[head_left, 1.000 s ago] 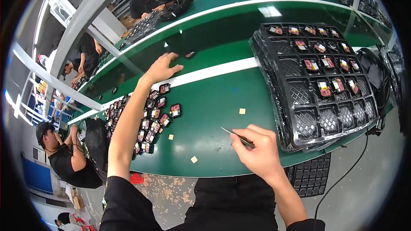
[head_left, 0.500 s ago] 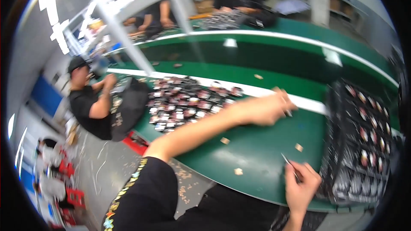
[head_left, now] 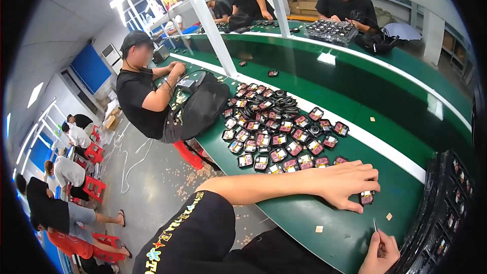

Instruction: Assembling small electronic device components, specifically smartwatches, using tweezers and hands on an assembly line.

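My left hand (head_left: 345,185) reaches across the green table and closes thumb and fingers around a small black square module (head_left: 366,198) with a pinkish inside, low over the tabletop. Just nearer to me, my right hand (head_left: 383,254) pinches a slim pointed metal tool (head_left: 375,225), its tip up towards the module; the rest is hidden in the fingers. Beyond my left forearm lies a big spread of similar black modules (head_left: 278,139), most with their pink and white insides facing up. Small tan squares (head_left: 319,229) lie near both hands.
Stacked black trays (head_left: 431,213) holding modules stand at the right edge. A dark bag (head_left: 203,104) lies on the table at left, beside a seated co-worker (head_left: 144,89). A white strip (head_left: 355,137) runs along the table; another person (head_left: 350,7) works across it.
The view has turned, showing more of the left side. My left hand has come back from near the white strip, closer to my right hand, which still holds the tool.
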`<state>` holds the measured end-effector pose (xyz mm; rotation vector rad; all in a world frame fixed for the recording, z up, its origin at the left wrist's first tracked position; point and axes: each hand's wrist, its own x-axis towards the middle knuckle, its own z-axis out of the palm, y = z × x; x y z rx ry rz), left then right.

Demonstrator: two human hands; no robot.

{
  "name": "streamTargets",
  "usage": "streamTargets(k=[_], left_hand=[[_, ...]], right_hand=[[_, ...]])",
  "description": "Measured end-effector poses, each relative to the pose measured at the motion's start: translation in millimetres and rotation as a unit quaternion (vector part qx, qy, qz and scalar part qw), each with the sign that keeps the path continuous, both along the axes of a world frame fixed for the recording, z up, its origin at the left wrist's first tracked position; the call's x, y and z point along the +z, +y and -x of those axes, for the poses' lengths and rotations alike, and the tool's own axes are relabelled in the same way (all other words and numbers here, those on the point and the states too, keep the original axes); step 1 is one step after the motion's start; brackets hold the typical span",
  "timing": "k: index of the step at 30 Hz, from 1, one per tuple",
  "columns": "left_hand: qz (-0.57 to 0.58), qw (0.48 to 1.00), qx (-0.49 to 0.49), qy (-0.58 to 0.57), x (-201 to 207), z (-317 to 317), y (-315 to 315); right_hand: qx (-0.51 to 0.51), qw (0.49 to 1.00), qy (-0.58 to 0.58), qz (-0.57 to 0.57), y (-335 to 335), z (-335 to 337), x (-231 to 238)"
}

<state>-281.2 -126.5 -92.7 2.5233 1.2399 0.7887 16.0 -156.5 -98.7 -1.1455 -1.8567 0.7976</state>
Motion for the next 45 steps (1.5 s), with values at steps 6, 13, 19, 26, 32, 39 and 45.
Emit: streamTargets(k=[6, 13, 19, 26, 32, 39, 45], left_hand=[[0.024, 0.998, -0.047, -0.022, 2, -1, 6], [0.172, 0.795, -0.380, -0.441, 94, -44, -41], [0.331, 0.744, -0.439, -0.379, 114, -63, -22], [0.531, 0.671, -0.474, -0.206, 165, -85, 10], [0.290, 0.846, -0.344, -0.285, 125, -79, -18], [-0.066, 0.992, 0.032, 0.103, 11, -18, -16], [-0.042, 0.999, -0.015, 0.031, -23, -16, -23]], right_hand=[[-0.021, 0.999, 0.033, 0.005, 4, -3, -22], [-0.022, 0.994, 0.103, 0.010, 3, 3, -34], [-0.053, 0.998, 0.024, -0.009, 2, 11, -9], [-0.052, 0.998, 0.018, -0.017, 5, 1, -14], [-0.099, 0.978, 0.182, -0.027, -6, 13, -28], [-0.018, 0.998, 0.034, 0.046, 5, -8, -23], [-0.014, 0.998, -0.045, 0.037, -3, -4, 4]])
